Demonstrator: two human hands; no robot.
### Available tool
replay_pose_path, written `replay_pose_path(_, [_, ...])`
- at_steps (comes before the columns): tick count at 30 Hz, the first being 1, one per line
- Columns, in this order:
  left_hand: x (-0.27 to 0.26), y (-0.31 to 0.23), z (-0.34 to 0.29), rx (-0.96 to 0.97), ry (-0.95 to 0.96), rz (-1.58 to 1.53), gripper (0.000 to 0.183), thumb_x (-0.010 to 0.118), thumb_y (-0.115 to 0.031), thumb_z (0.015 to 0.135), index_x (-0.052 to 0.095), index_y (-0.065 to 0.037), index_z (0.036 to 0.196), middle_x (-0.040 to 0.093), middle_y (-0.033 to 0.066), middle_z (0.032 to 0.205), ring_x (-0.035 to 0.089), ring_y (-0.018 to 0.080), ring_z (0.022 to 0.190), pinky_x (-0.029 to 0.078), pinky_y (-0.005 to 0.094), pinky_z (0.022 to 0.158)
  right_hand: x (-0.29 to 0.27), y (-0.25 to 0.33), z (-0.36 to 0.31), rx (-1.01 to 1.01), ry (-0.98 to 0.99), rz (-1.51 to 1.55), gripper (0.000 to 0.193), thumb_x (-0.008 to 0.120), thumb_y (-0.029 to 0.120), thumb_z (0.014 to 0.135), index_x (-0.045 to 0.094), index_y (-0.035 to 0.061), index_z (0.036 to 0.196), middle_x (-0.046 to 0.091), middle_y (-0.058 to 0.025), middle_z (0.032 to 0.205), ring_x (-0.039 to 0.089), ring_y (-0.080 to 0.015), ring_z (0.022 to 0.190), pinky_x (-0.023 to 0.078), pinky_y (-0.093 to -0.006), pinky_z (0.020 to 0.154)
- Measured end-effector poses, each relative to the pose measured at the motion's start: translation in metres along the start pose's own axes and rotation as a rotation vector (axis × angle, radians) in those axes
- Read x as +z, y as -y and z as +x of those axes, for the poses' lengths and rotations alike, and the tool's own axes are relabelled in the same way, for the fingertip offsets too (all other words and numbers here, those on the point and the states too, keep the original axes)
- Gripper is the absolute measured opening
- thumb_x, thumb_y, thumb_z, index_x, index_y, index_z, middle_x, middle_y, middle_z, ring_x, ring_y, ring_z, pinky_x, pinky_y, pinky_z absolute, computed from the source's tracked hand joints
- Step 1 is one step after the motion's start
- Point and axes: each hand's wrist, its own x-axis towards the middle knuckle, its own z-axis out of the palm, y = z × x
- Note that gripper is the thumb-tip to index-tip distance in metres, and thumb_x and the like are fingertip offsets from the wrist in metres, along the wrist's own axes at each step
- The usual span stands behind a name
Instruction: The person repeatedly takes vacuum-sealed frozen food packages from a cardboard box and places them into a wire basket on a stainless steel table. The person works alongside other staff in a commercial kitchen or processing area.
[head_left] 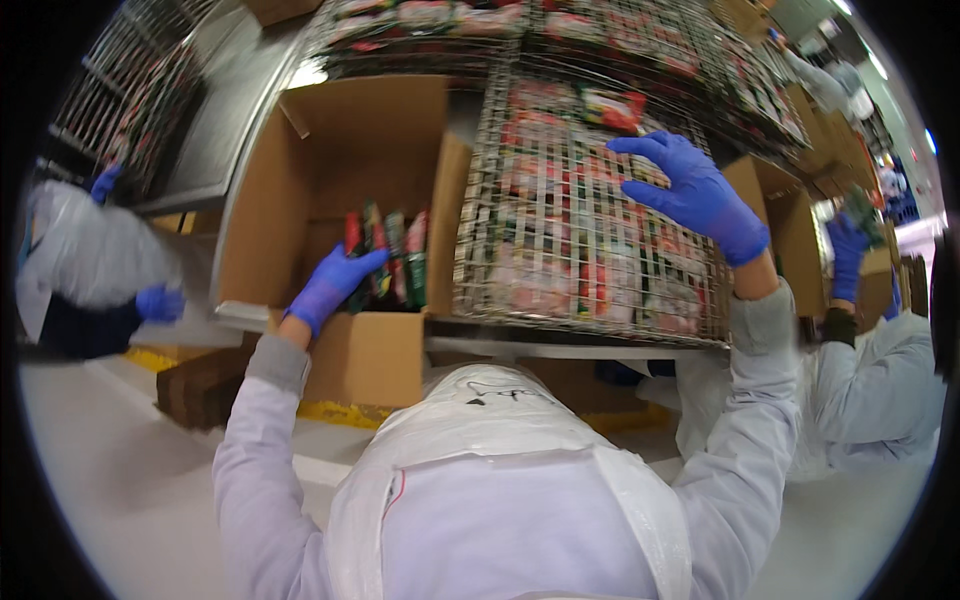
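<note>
An open cardboard box stands at the left of the work surface. Inside it, several red and green packets stand on edge side by side. My left hand, in a blue glove, reaches over the box's near side. It grips the packets at the left end of the row, its thumb across them; some fingers are hidden. My right hand, also gloved in blue, hovers over a wire rack holding many packets. Its fingers are spread and hold nothing. Just beyond its fingertips lies a red packet on the rack.
More filled wire racks stand at the back. A second cardboard box is right of the rack. Co-workers in white stand at the left and right. Flattened brown cardboard lies below the table at left.
</note>
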Motion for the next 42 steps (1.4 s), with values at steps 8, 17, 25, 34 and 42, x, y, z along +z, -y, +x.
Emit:
replay_pose_path(8, [0.017,-0.012,-0.006,-0.083,-0.277,0.356,0.067,0.067,-0.048,0.082,0.052,-0.001,0.127,0.064,0.0222,0.114,0.061,0.0343,0.109,0.047,0.0400,0.090,0.045,-0.212,-0.018,0.360,0.173,-0.029,0.076,0.078,0.043,0.070,0.052,0.0071,0.132,0.054,-0.0216,0.128,0.051,-0.0355,0.120,0.040,-0.0407,0.104])
replay_pose_path(17, [-0.005,0.057,0.025,0.014,-0.335,0.598,0.056,0.043,-0.033,0.090,0.040,-0.005,0.139,0.050,0.0246,0.133,0.049,0.0370,0.123,0.040,0.0395,0.103,0.131,-0.266,0.085,0.352,0.032,-0.053,0.106,0.081,0.056,0.059,0.038,0.0049,0.142,0.048,-0.0252,0.134,0.047,-0.0395,0.124,0.039,-0.0428,0.105])
replay_pose_path(25, [0.021,-0.006,-0.006,0.042,-0.624,0.206,0.063,0.060,-0.047,0.089,0.053,-0.001,0.131,0.059,0.0205,0.126,0.054,0.0311,0.120,0.042,0.0368,0.100,0.078,-0.217,0.084,0.289,0.005,0.000,0.036,0.073,0.032,0.080,0.066,0.0072,0.105,0.069,-0.0170,0.088,0.069,-0.0269,0.084,0.053,-0.0379,0.080])
replay_pose_path(34, [0.046,-0.156,-0.079,0.859,-0.529,-0.208,0.064,0.076,-0.013,0.080,0.044,-0.002,0.134,0.062,0.0149,0.121,0.062,0.0209,0.106,0.051,0.0332,0.083,0.056,0.093,0.134,-0.192,-0.129,0.946,0.051,0.074,0.019,0.083,0.054,0.0013,0.127,0.061,-0.0127,0.121,0.058,-0.0205,0.109,0.046,-0.0338,0.094])
replay_pose_path(42, [-0.007,0.024,-0.027,0.088,-0.463,0.817,0.039,0.058,-0.037,0.090,0.053,-0.002,0.104,0.065,0.0199,0.086,0.064,0.0418,0.082,0.051,0.0487,0.074,0.028,0.016,0.036,0.259,-0.244,0.069,0.066,0.066,0.041,0.087,0.046,0.0045,0.137,0.053,-0.0205,0.129,0.049,-0.0348,0.123,0.038,-0.0406,0.105])
